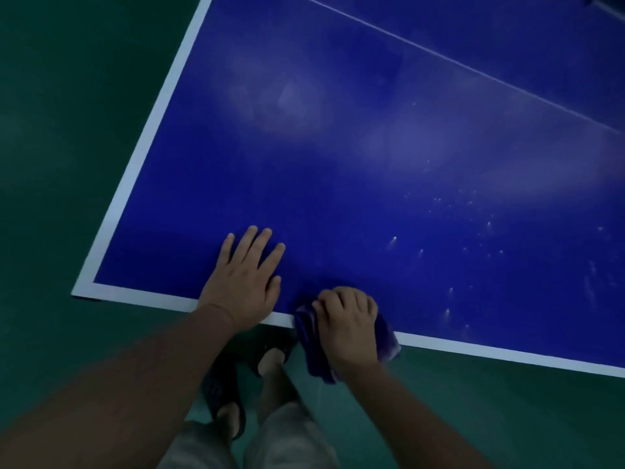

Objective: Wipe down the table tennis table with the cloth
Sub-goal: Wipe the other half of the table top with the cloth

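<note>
The blue table tennis table (pixel 355 170) with white border lines fills the upper right of the head view; its near left corner lies at the lower left. My left hand (pixel 245 279) rests flat on the surface near the front edge, fingers spread and straight. My right hand (pixel 348 324) grips a bunched purple cloth (pixel 313 343) at the table's near white edge line, and part of the cloth hangs over the edge. Pale smears and small white specks mark the surface to the right and further back.
A green floor (pixel 67 147) surrounds the table on the left and below. My legs in light shorts and dark sandals (pixel 223 390) stand right at the table's near edge. A thin white centre line (pixel 439 55) crosses the far surface.
</note>
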`<state>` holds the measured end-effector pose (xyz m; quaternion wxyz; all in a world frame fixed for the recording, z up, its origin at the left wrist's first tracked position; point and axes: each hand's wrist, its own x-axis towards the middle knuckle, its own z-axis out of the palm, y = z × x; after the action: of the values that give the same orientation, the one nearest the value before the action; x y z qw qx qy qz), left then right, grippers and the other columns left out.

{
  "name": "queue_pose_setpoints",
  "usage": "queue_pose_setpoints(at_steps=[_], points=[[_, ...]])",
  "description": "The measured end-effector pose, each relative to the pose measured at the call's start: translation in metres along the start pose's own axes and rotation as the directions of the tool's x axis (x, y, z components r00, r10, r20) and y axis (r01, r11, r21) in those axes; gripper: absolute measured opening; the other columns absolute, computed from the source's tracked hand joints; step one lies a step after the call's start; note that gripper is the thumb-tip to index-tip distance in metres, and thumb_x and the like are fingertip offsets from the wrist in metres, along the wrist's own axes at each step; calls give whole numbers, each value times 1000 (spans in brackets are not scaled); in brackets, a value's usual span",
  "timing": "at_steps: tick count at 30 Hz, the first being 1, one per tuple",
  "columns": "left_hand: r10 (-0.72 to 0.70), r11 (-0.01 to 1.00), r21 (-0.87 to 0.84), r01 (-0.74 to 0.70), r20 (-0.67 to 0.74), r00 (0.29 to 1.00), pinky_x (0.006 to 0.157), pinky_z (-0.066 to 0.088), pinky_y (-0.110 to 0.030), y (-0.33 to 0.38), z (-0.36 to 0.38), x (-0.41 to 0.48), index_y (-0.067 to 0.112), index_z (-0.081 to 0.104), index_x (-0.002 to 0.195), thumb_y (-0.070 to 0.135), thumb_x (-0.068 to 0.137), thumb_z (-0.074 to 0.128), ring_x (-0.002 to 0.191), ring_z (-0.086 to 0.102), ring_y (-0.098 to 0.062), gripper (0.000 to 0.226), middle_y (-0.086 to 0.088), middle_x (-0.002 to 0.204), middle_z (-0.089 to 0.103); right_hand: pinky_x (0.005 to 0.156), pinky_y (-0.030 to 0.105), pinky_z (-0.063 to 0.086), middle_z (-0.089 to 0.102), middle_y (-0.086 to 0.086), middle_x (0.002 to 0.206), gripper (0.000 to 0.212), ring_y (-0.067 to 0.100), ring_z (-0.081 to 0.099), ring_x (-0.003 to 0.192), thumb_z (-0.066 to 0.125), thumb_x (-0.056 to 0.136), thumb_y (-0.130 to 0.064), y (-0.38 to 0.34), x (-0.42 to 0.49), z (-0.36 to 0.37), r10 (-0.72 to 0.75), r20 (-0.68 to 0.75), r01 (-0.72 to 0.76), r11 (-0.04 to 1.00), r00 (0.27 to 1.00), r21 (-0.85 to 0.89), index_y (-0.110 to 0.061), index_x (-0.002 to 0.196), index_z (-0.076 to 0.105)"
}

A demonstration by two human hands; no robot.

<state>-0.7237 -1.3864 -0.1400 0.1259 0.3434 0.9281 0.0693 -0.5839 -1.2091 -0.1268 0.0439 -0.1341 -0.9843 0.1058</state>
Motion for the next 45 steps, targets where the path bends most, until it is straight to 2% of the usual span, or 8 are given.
queue_pose_setpoints(at_steps=[3, 7, 9, 17, 24, 31, 40, 45], points=[[0, 1000, -20, 1, 14, 1000, 124, 0, -54, 0, -2, 1, 23, 22, 159, 51, 96, 10, 155, 2, -28, 69, -9, 168, 10, 80, 39, 31, 58, 0, 94, 29, 25, 52, 92, 38, 98, -39, 40, 34, -12, -165, 91, 175, 977, 982, -124, -24, 94, 63], [-1, 1000, -19, 1, -3, 1000, 121, 14, -58, 2, -9, 0, 19, 38, 153, 49, 95, 22, 152, 18, -32, 68, -13, 163, 27, 89, 47, 38, 61, 15, 109, 33, 37, 52, 105, 41, 106, -33, 84, 109, -19, 340, -102, -350, 931, 935, -104, -11, 109, 65], [-6, 999, -34, 5, -7, 1000, 119, 20, -60, 3, -12, 1, 18, 45, 149, 47, 92, 28, 149, 25, -33, 66, -14, 159, 34, 94, 50, 37, 61, 16, 110, 31, 37, 52, 107, 46, 105, -33, 74, 104, -15, 425, -118, -435, 898, 897, -69, -9, 110, 65], [-54, 990, -137, 47, -48, 997, 120, 18, -56, 47, -23, 68, 14, 49, 144, 46, 89, 31, 146, 24, -31, 66, -13, 158, 34, 86, 43, 32, 59, 1, 98, 26, 27, 51, 95, 44, 99, -39, 92, 70, -23, -146, 58, 147, 989, 988, -22, -21, 97, 63], [-188, 969, -176, 173, -68, 980, 123, 6, -56, 85, -20, 164, 19, 36, 151, 45, 95, 37, 152, 12, -26, 62, -7, 163, 23, 93, 48, 37, 61, 11, 107, 33, 35, 52, 107, 41, 104, -38, 144, 192, -23, 334, -104, -342, 937, 937, -72, -13, 106, 63], [-238, 966, -136, 221, -117, 964, 121, 12, -59, 90, -15, 167, 18, 44, 146, 44, 96, 32, 148, 20, -28, 58, -9, 157, 32, 87, 43, 35, 60, 2, 95, 24, 25, 53, 92, 49, 102, -36, 145, 129, -25, -224, 42, 224, 975, 974, 5, -19, 95, 64], [-243, 968, -94, 233, -126, 962, 122, 12, -57, 95, -20, 168, 18, 44, 147, 43, 98, 33, 149, 21, -29, 56, -9, 158, 33, 93, 46, 35, 60, 8, 104, 31, 30, 51, 104, 40, 105, -38, 176, 266, -23, 189, -67, -190, 982, 980, -4, -14, 104, 60], [-259, 965, -66, 252, -115, 959, 121, 14, -58, 96, -20, 169, 17, 44, 146, 44, 97, 32, 148, 22, -30, 58, -10, 156, 33, 87, 42, 36, 55, -1, 93, 22, 23, 48, 90, 45, 102, -38, 173, 176, -29, -266, 67, 262, 963, 962, 60, -21, 94, 56]])
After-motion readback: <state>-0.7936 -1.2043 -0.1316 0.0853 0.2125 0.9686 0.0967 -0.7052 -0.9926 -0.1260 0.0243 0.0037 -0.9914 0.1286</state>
